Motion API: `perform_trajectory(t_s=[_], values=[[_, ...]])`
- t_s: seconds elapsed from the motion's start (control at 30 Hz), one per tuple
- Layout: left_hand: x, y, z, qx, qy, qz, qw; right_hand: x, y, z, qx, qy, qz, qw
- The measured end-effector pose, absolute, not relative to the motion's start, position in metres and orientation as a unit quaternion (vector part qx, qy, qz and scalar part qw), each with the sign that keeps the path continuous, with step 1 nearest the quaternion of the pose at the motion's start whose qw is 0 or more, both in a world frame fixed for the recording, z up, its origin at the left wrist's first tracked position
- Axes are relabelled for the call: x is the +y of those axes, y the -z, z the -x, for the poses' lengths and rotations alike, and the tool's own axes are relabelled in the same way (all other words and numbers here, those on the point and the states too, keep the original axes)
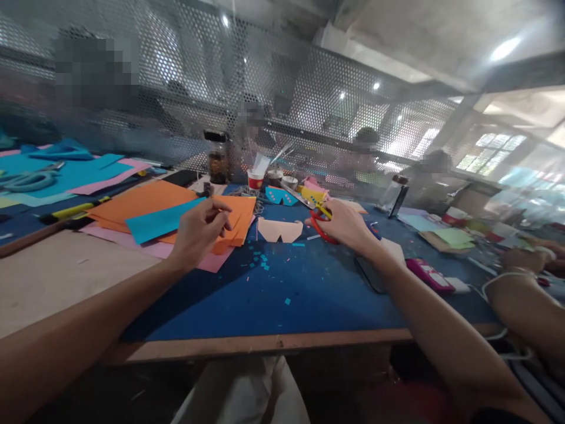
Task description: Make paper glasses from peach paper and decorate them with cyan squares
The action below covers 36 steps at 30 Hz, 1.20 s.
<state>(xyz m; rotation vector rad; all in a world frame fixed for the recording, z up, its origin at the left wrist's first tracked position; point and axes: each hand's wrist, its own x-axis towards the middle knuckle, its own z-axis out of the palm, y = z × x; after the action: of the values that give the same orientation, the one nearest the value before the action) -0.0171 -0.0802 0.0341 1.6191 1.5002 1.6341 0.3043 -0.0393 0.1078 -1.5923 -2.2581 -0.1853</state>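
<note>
My left hand (200,227) is over the paper pile, its fingers loosely curled with gaps between them; nothing shows in them. Behind it a blue paper strip (154,221) lies across orange sheets (132,203). My right hand (348,227) is closed on scissors with red handles (325,229), whose blades point away to the left; something slim and yellow (324,209) shows by the handles. Between my hands lies a pale pink paper cutout (279,231) with a notch in its lower edge. Beyond it is a dotted blue cutout (280,196).
Blue paper scraps (260,259) lie on the blue tabletop (247,306). A red-and-white cup (255,179) and a dark-lidded jar (217,158) stand before a perforated metal screen (300,94). At right are a magenta case (429,275) and another person's arm (523,294).
</note>
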Motion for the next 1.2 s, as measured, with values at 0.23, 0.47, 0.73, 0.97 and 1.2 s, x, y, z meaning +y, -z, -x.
perform_trajectory(t_s=[0.23,0.47,0.73,0.97,1.2], values=[[-0.080,-0.025,0.019,0.552,-0.552,-0.586,0.217,0.006,-0.129,-0.284,-0.830,0.036,0.538,0.147],[-0.093,-0.018,0.014,0.545,-0.504,-0.623,0.246,0.071,-0.130,-0.223,-0.888,0.008,0.453,0.075],[-0.096,-0.011,0.011,0.571,-0.467,-0.632,0.238,0.097,-0.117,-0.148,-0.945,0.001,0.326,-0.019],[-0.096,-0.014,0.009,0.572,-0.457,-0.640,0.234,0.111,-0.108,-0.104,-0.953,-0.013,0.285,-0.100],[-0.098,-0.015,0.013,0.584,-0.455,-0.622,0.256,0.121,-0.094,-0.095,-0.953,-0.045,0.288,-0.078]])
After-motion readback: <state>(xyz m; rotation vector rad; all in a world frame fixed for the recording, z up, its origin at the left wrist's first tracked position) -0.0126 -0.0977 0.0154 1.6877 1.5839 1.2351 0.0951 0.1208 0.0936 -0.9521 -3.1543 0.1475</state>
